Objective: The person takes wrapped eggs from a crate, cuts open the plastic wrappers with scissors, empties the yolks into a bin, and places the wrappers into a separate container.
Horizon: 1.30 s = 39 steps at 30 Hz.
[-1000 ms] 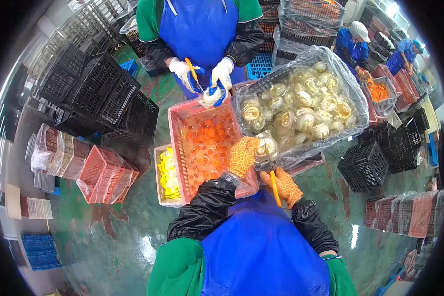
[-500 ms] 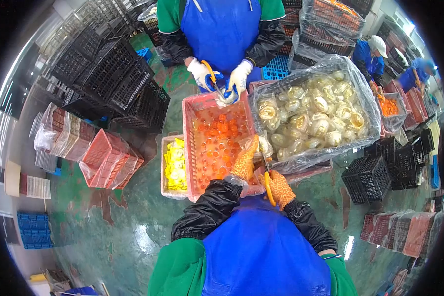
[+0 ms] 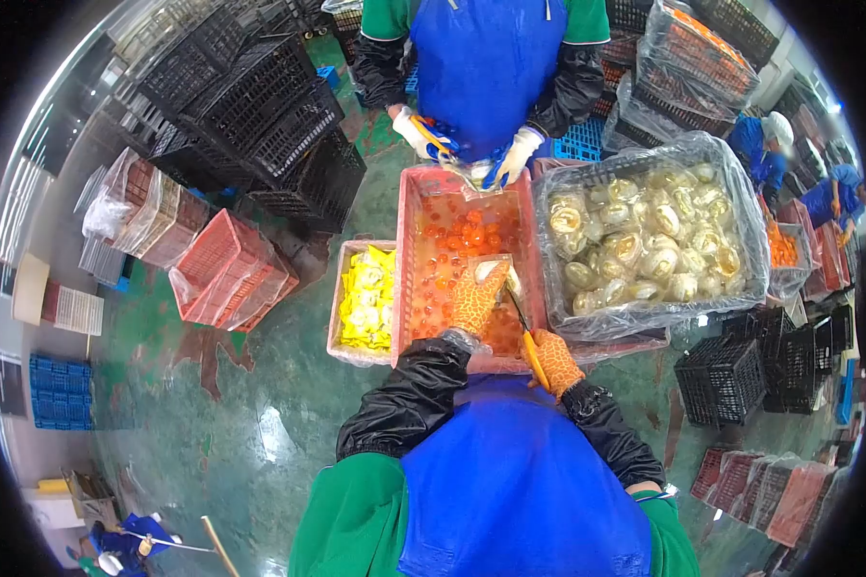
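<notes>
My left hand, in an orange patterned glove, is closed around a pale, translucent packet above the red crate. Yellow-handled scissors are gripped in my right hand, gloved alike, their dark blades pointing up toward that packet. Whether the blades touch it I cannot tell. Orange, yolk-like balls lie in cloudy liquid inside the red crate. To its right, a plastic-lined crate is heaped with pale, rounded packets. Left of the red crate stands a small box of yellow packets.
Opposite me, a co-worker in a blue apron holds scissors and a packet in white gloves over the red crate's far end. Black crates are stacked at left. Red crates stand on the wet green floor. Other people work at far right.
My left hand has carried the packet from near the lined crate to over the red crate, and the scissors have followed. The whole view has shifted. The co-worker's hands have spread slightly.
</notes>
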### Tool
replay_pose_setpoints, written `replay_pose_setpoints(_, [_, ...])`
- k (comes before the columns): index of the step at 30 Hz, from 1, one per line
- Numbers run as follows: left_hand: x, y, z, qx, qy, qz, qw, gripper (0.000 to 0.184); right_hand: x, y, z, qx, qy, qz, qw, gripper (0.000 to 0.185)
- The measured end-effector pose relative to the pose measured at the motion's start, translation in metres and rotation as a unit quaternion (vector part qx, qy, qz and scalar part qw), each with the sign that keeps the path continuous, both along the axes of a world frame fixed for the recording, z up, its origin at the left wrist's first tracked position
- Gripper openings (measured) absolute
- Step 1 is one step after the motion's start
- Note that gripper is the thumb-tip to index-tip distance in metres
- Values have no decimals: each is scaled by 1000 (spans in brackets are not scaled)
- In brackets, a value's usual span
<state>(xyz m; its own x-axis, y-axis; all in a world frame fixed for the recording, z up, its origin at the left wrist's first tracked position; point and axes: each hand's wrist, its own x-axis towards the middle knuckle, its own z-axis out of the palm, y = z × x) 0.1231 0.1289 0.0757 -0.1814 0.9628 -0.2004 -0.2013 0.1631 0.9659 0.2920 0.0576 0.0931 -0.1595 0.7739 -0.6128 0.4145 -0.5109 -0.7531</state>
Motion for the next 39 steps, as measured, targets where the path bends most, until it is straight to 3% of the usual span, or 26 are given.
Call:
replay_pose_setpoints(1, [-6,1,-4,5,73,-13,997,35,-1,1,4,5,-30,19,999,39])
replay_pose_setpoints(3, [-13,-1,-1,11,105,-7,994,32,-3,5,5,32,-78,38,996,42])
replay_pose_setpoints(5, [-19,1,-6,16,138,-2,990,30,1,12,-4,256,-275,144,915,39])
replay_pose_setpoints(6, [-23,6,-23,60,115,1,992,28,-5,14,17,202,-270,123,933,42])
replay_pose_setpoints(8, [-28,7,-26,102,91,5,991,26,-8,16,27,207,-283,135,927,43])
replay_pose_setpoints(10, [-34,3,3,90,239,-20,967,23,-10,18,33,203,-294,145,923,45])
replay_pose_setpoints(14, [-41,1,23,112,351,-22,930,23,-16,19,41,194,-321,156,914,44])
replay_pose_setpoints(16, [-45,2,27,112,541,-41,832,27,-18,19,46,193,-332,153,911,44])
replay_pose_setpoints(19, [-50,8,24,100,570,-69,812,32,-20,20,51,186,-347,152,907,45])
replay_pose_setpoints(23, [-57,14,-1,135,534,-62,832,34,-23,18,64,208,-328,131,912,46])
replay_pose_setpoints(25, [-54,6,19,35,299,-31,953,36,-26,18,73,179,-329,139,917,50])
replay_pose_setpoints(26, [-57,8,13,34,299,-30,953,36,-26,17,75,179,-329,140,917,50])
replay_pose_setpoints(28, [-67,10,5,14,144,-54,988,36,-24,14,75,186,-311,144,921,57])
replay_pose_setpoints(31, [-80,7,10,69,218,37,973,34,-21,10,69,172,-284,142,933,69])
replay_pose_setpoints(34, [-141,22,-5,46,299,12,953,37,-13,5,64,146,-265,144,942,70])
replay_pose_setpoints(37, [-189,12,5,167,417,84,890,37,-8,-1,62,116,-267,136,947,69])
replay_pose_setpoints(39, [-226,17,-28,18,318,119,940,39,-1,-7,55,110,-264,108,952,68])
